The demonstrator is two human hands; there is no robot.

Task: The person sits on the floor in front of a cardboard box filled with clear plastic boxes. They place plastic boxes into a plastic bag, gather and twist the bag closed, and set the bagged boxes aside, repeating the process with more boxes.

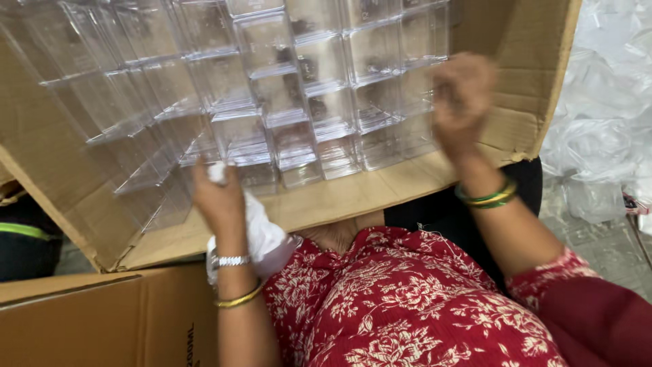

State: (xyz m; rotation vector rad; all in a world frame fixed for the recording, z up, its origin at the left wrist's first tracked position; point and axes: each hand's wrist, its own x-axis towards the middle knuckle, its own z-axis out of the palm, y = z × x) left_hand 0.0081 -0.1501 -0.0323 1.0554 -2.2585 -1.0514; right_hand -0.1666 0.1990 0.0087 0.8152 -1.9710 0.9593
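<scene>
A large cardboard box (pixel 61 183) tilts toward me, filled with rows of clear plastic containers (pixel 285 88). My left hand (pixel 216 197) grips a white cloth (pixel 261 231) at the box's front edge, touching the lowest row of containers. My right hand (pixel 462 95) is blurred, raised at the right side of the box, fingers curled against the rightmost clear containers; whether it holds one I cannot tell. Bangles and a watch sit on my wrists. My red floral garment (pixel 407 306) fills the foreground.
A second cardboard box (pixel 102 319) stands at the lower left. Heaps of clear plastic bags (pixel 604 122) lie on the floor at the right. A dark object with a green stripe (pixel 24 238) sits at the far left.
</scene>
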